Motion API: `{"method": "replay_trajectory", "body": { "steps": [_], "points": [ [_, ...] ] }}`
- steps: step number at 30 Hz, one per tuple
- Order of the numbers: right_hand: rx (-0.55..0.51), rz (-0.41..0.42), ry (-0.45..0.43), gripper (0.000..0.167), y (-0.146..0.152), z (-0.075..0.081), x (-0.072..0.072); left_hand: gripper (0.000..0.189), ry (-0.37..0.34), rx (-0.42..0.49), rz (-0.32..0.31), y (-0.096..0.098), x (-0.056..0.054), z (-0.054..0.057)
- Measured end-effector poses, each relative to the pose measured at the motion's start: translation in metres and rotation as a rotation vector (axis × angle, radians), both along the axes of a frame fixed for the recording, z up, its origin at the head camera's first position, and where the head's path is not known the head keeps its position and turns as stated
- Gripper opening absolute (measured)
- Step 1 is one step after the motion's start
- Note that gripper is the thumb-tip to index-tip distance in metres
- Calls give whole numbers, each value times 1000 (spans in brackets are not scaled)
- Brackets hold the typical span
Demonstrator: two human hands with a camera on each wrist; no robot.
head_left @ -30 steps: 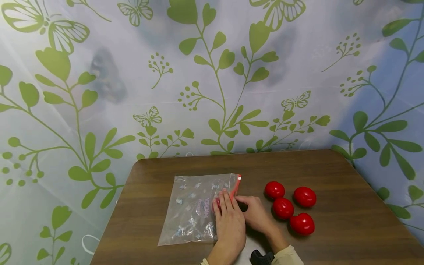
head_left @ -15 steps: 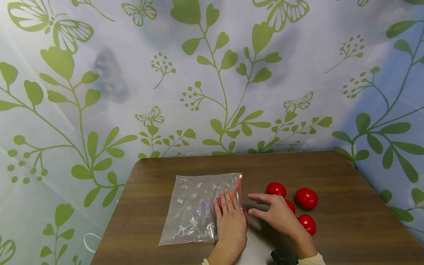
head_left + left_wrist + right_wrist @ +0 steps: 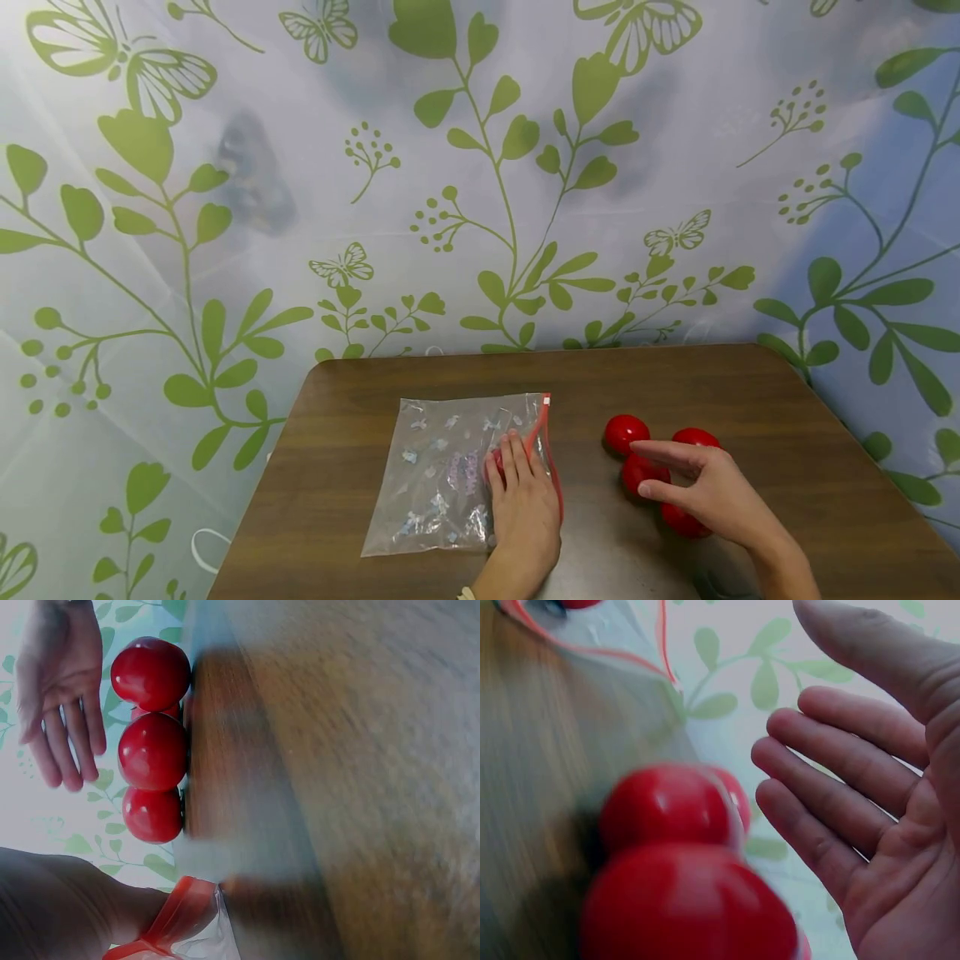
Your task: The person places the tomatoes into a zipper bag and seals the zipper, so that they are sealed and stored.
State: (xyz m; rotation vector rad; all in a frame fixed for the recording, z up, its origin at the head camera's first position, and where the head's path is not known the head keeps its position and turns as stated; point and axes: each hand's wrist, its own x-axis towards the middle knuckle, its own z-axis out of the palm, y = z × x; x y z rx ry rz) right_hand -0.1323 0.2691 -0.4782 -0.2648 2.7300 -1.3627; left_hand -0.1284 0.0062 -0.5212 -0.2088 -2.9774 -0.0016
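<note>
leafy wall [image 3: 390, 217] bhnd brn tbl [image 3: 787, 450]; l fingers [image 3: 508, 458] flat on bag [image 3: 431, 479]; r fingers [image 3: 671, 452] loose nr toms [image 3: 636, 472]

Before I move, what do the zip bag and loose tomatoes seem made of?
Zip bag: thin, glossy plastic film, being see-through with crinkled highlights. Loose tomatoes: smooth, shiny red surface with bright reflections; real skin or moulded plastic, I can't tell.

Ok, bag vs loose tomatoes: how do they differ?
The bag is clear with printed motifs; the loose tomatoes are glossy red. Bag lies mostly flat; tomatoes are round. The left grip rests on the bag; right grip is above the tomatoes. Both rest on the tabletop.
</note>
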Motion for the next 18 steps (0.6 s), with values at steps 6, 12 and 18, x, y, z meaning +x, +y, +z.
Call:
{"method": "replay_trajectory", "body": {
  "steps": [6, 12, 18],
  "points": [
    [-51, -3, -19, 51, 29, 0, 9, 93, -1, -41, -6, -1, 0, -1],
    [0, -16, 65, 48, 56, -2, 16, 92, -15, -35, 0, -1, 0, 1],
    [34, -52, 45, 48, 78, -3, 23, 86, 2, -21, -10, -1, 0, 0]
  ]
}}
